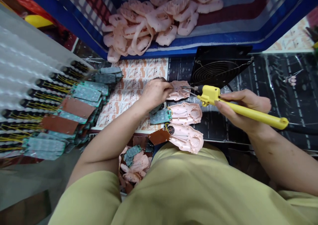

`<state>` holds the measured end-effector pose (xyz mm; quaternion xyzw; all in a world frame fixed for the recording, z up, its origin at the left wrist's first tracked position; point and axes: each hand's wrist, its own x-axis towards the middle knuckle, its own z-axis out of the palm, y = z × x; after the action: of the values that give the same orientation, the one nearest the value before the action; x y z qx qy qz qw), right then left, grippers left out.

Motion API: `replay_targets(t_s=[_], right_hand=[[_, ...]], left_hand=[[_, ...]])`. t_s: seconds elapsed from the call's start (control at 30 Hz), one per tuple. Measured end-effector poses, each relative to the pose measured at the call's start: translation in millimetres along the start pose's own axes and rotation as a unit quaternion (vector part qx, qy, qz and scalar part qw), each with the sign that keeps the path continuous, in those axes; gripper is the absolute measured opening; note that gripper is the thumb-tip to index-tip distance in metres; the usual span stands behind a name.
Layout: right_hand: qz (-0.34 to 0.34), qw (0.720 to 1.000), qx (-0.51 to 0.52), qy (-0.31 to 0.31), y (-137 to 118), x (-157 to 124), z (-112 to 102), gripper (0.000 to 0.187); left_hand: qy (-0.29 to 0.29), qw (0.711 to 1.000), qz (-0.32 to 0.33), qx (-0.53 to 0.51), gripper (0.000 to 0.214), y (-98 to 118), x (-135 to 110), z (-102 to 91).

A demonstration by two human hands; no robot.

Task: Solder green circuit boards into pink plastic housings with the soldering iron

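Observation:
My right hand [244, 107] is wrapped around a yellow soldering iron [248, 112] with a wire feed; its tip reaches into a pink plastic shell [179, 90]. At the left end of that shell, my left hand [155, 92] is closed, fingertips pinched together against it; what lies between them is hidden. Nearer my body are a second pink shell [190, 113] with a green circuit board [160, 116] at its left end, and a third pink shell [187, 137] with a brown circuit board [159, 136] and a round black part on yellow wires.
A blue crate [154, 54] holding many pink plastic parts [146, 20] stands at the back. A black fan [218, 67] sits before it. Stacked circuit boards [86, 92] with wired black parts line the left. More shells and boards [136, 162] lie below my left arm.

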<state>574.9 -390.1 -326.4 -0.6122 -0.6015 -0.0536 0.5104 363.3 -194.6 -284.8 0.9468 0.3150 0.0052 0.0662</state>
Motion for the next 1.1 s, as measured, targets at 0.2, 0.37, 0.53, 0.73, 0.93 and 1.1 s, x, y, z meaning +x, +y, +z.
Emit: replay_targets(t_s=[0.2,0.37,0.53,0.73,0.93,1.1], right_hand=[[0.022,0.999,0.030,-0.025,-4,8,3,0.022],[0.034,0.998,0.031,-0.038,3,9,7,0.032],[0.012,0.998,0.048,-0.027,9,10,11,0.016],[-0.010,0.997,0.064,-0.028,14,14,10,0.016],[-0.021,0.989,0.105,-0.100,20,23,7,0.013],[-0.006,0.992,0.105,-0.065,23,26,5,0.017]], left_hand=[[0.018,0.999,-0.034,0.020,0.028,4,6,2.6],[0.000,0.995,-0.033,0.090,0.034,15,6,3.0],[-0.023,0.991,-0.028,0.125,0.035,20,6,-0.8],[-0.027,0.988,-0.014,0.151,0.033,20,9,-1.3],[-0.031,0.987,-0.009,0.157,0.032,21,12,-3.1],[-0.019,0.989,-0.004,0.148,0.032,16,12,-0.5]])
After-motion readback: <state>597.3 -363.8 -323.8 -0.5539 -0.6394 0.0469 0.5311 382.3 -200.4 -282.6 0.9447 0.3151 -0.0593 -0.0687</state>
